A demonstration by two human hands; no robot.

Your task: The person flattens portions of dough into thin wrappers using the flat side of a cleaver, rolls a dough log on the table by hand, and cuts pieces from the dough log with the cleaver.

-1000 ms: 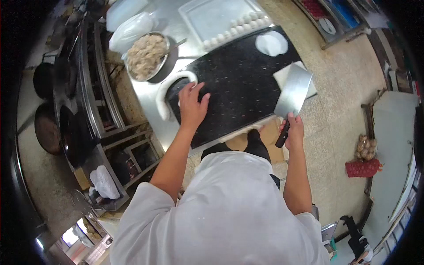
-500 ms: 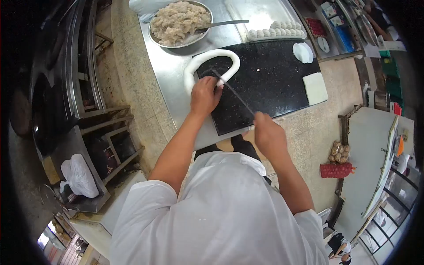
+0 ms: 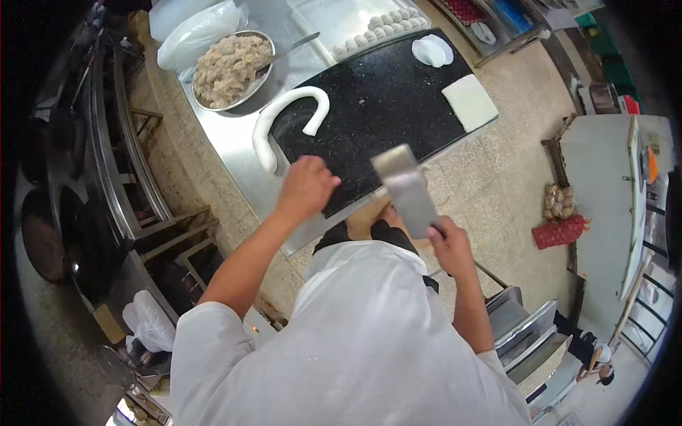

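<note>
Blurrily, a cleaver (image 3: 410, 193) juts from the right hand (image 3: 452, 248)'s closed fingers; the left hand (image 3: 305, 187) curls, contents unclear.

Even, cool-white light made the room fairly bright, though its source lay out of view. Glare whitened the steel table (image 3: 226, 145) left of the dough (image 3: 263, 135), hiding its surface, while the black board (image 3: 376, 106) gave only a soft sheen. The white shirt (image 3: 348, 326) looked pale, with faint grey folds. The pans (image 3: 46, 234) sat in gloom, carrying small highlights. Motion blur smeared the cleaver (image 3: 408, 190) and softened the left hand (image 3: 307, 188) and the right hand (image 3: 452, 248). The wide lens bent straight lines towards the sides, black vignetting swallowed the corners, and distant shelves (image 3: 497, 21) lacked fine detail.
</note>
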